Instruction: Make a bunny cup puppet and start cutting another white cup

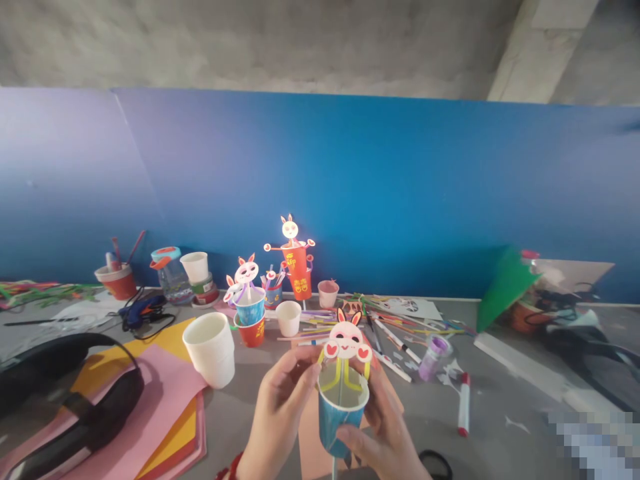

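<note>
A blue paper cup is in my right hand, the thumb across its front and the fingers round its right side. Out of its mouth rises a paper rabbit head with pink-lined ears, two heart-marked paws below its face and bent yellow pipe cleaner arms. A thin white stick shows beneath the cup. At the left rim, the thumb and fingers of my left hand close on the left yellow arm; their exact contact is partly hidden. Orange-pink paper lies under the hands.
Similar rabbit cups, one blue and one red, stand behind. A white cup is left of my hands, beside coloured paper and headphones. Rightward lie a red-capped marker, a purple jar and black scissor handles.
</note>
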`<control>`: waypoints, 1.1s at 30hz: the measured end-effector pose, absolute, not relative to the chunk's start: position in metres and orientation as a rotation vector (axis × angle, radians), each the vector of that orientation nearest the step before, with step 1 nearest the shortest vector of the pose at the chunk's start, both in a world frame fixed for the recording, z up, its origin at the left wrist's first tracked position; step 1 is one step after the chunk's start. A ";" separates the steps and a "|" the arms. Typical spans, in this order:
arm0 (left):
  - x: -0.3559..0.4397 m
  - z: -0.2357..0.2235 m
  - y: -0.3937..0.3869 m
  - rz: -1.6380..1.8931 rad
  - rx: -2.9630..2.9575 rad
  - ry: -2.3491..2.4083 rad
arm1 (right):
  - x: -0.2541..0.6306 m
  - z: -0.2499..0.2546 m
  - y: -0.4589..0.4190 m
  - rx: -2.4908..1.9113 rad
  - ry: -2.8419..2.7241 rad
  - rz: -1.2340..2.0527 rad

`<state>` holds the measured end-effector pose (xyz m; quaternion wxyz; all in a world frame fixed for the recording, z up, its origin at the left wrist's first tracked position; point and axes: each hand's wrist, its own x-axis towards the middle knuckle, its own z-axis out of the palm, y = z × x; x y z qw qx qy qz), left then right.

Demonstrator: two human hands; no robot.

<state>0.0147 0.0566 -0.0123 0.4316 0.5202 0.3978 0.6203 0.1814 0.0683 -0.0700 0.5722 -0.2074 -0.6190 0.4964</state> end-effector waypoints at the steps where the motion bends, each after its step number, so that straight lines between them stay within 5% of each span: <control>1: 0.016 -0.011 0.056 1.540 1.298 1.004 | 0.181 -0.070 0.068 -0.491 -1.452 1.151; 33: 0.025 -0.016 0.054 1.571 1.373 1.080 | 0.182 -0.072 0.067 -0.594 -1.456 1.132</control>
